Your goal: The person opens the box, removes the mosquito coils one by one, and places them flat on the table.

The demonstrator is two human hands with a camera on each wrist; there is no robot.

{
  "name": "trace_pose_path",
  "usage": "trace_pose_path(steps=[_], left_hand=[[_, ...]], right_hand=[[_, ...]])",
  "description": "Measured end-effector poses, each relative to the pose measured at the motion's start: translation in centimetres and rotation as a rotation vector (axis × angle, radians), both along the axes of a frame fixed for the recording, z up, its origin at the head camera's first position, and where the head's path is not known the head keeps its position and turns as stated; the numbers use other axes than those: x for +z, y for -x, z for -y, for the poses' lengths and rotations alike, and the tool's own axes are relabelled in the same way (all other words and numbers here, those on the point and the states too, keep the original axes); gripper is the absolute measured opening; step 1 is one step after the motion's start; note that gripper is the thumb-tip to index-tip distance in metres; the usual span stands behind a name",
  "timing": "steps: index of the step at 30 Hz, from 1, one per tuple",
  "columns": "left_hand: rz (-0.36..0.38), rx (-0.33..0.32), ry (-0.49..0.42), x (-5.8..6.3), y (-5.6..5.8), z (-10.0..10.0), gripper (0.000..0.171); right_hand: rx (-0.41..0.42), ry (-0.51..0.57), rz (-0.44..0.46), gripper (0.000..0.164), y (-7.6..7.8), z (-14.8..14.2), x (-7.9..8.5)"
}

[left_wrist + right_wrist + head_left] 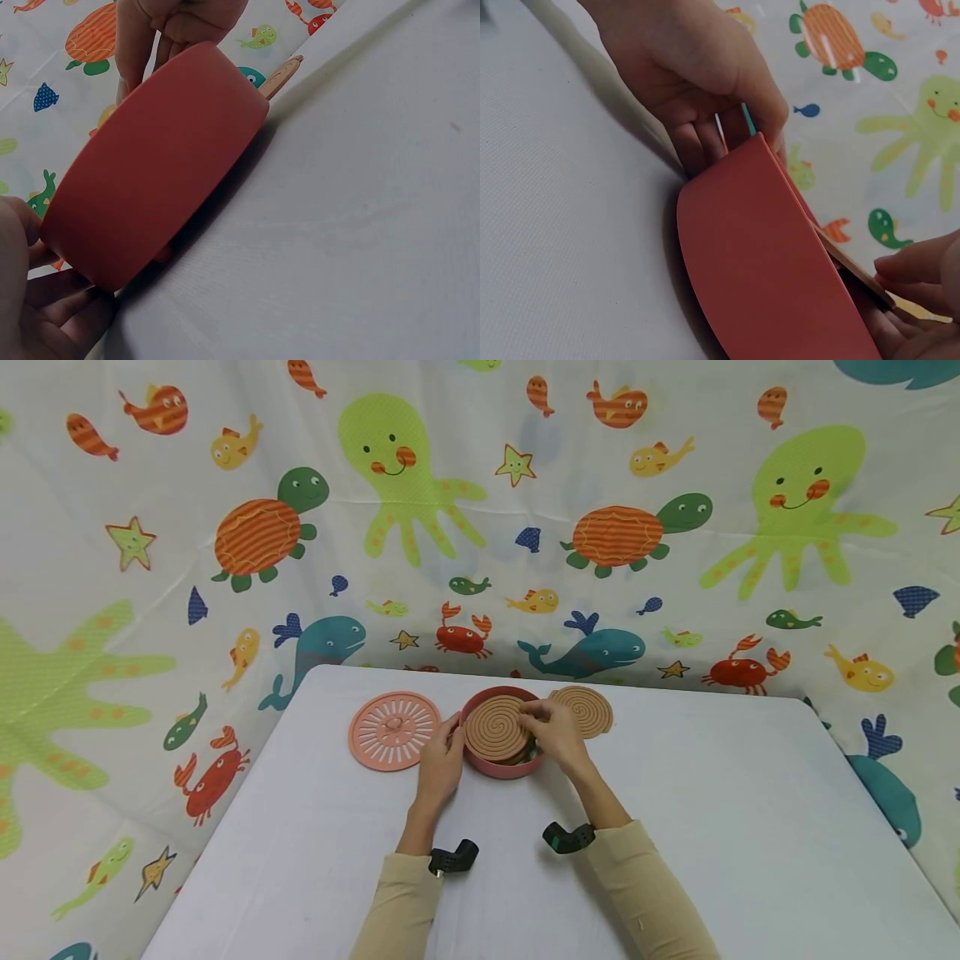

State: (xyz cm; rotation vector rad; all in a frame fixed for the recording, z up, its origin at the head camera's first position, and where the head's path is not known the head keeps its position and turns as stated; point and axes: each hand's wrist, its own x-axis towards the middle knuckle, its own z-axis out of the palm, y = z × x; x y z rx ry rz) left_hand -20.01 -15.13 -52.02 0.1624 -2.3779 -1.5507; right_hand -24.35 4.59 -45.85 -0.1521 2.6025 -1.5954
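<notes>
Here we are at the white table, and our eyes go straight to the round red box near its far edge. The left hand has it by the side, fingers bent against the outer wall and thumb up by the rim. Over on the other side, the right hand is nearly closed, thumb and fingertips pinching the edge of a tan spiral coil. And look at that coil — it sits at the mouth of the box, tilted, its pinched edge raised above the rim, as we see from the right wrist. Something dark shows beneath it, too small for us to make out. Just left of the box we have the slotted pink lid, flat on the table; on the right, a second coil lies just beside the box. Behind it all — a sea-creature cloth.
</notes>
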Motion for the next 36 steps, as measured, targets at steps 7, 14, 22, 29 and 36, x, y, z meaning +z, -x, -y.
trace_pose_path(steps=[7,14,22,29,36], left_hand=[[0.011,-0.004,0.000,0.04,-0.02,-0.06,0.042],[0.009,-0.003,0.002,0.12,-0.03,-0.09,0.042],[0.014,-0.003,0.003,0.09,-0.02,-0.08,0.042],[0.024,-0.002,-0.004,0.12,0.00,-0.05,0.043],[0.012,-0.005,-0.002,0.08,0.01,-0.01,0.042]], right_hand=[[0.016,-0.014,-0.007,0.021,0.09,-0.07,0.02],[0.017,-0.015,-0.005,0.019,0.13,-0.10,0.02],[0.008,-0.006,0.009,0.018,0.04,-0.08,-0.11],[0.000,0.013,0.013,0.020,0.00,-0.06,-0.18],[-0.020,0.022,0.025,0.020,-0.03,-0.05,-0.14]])
